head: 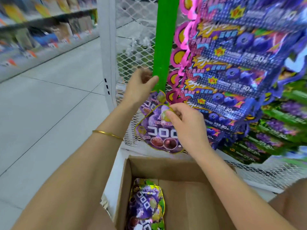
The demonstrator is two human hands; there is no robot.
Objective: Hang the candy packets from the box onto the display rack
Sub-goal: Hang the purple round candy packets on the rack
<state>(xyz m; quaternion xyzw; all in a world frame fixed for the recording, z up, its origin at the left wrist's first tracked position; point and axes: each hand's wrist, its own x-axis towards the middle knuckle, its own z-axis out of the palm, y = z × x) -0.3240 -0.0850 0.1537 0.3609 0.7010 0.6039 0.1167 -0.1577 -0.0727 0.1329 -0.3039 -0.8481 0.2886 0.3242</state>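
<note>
Rack (106, 52): white mesh before you, green strip (163, 39) hanging down it.
Box (187, 173): open below your arms, packets (146, 205) inside.
Left hand (141, 85): raised, your fingers curled against the strip's lower end.
Right hand (184, 123): your fingertips pinch a purple packet (157, 130) at its top, just under the strip.

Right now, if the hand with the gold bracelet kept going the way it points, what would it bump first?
Probably the green strip: the left hand points up and right, fingertips nearly on its edge. Depth is unclear.
</note>
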